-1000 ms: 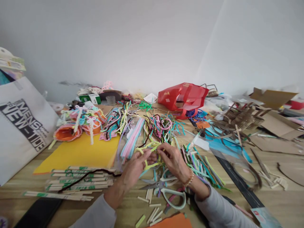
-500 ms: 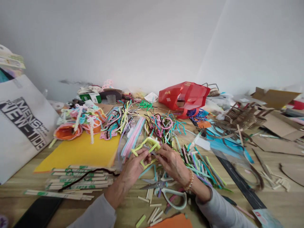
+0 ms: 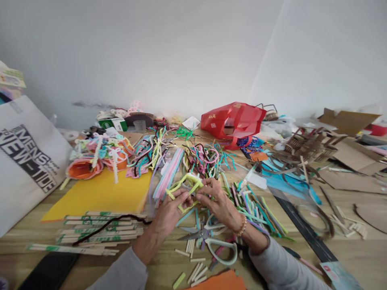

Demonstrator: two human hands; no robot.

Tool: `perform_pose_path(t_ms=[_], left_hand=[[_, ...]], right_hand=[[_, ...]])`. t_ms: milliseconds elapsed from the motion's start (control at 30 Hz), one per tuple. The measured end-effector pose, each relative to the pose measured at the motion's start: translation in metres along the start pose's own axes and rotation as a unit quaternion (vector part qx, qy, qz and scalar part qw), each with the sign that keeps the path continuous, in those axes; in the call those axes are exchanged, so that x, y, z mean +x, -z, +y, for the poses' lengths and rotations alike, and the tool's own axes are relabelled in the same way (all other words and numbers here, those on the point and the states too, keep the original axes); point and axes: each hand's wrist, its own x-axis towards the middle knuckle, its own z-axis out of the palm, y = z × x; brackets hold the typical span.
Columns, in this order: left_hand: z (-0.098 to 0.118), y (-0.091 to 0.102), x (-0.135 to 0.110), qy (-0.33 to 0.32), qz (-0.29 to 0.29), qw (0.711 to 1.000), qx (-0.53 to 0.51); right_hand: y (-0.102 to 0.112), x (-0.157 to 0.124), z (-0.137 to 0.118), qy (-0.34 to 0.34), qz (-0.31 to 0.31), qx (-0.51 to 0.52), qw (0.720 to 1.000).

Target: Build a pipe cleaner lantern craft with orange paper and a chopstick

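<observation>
I see the left hand [image 3: 172, 210] and right hand [image 3: 218, 205] both pinching a bent yellow pipe cleaner [image 3: 188, 184]; finished flowers [image 3: 98, 159] sit at ten o'clock, loose pipe cleaners [image 3: 205, 161] at twelve.

Two hands [image 3: 172, 213], one pair of scissors [image 3: 195, 234]

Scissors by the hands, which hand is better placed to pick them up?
The right hand, probably: the pale green scissor handles lie just below it, while the blades point toward the left hand. Both hands are on the yellow-green pipe cleaner.
</observation>
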Motion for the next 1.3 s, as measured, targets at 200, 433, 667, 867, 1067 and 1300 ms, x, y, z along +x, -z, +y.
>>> perform_pose_path(t_ms=[200,433,667,867,1067,1300], left_hand=[[-0.001,0.003,0.000,-0.003,-0.023,0.999,0.031],[-0.002,-0.001,-0.002,0.015,0.016,1.000,0.001],[-0.008,-0.002,-0.001,0.006,0.037,0.999,0.000],[-0.013,0.005,0.003,0.005,0.045,0.998,0.051],[-0.015,0.012,0.005,-0.009,0.033,0.993,0.109],[-0.018,0.017,0.006,-0.006,0.022,0.993,0.115]], right_hand=[[0.000,0.000,-0.002,-0.006,-0.002,0.000,1.000],[-0.004,-0.002,-0.004,0.024,0.035,-0.048,0.998],[-0.008,-0.004,-0.004,0.053,0.056,-0.071,0.994],[-0.009,-0.004,-0.004,0.054,0.061,-0.089,0.993],[-0.010,-0.003,-0.002,0.047,0.055,-0.095,0.993],[-0.012,-0.005,-0.003,0.037,0.045,-0.111,0.992]])
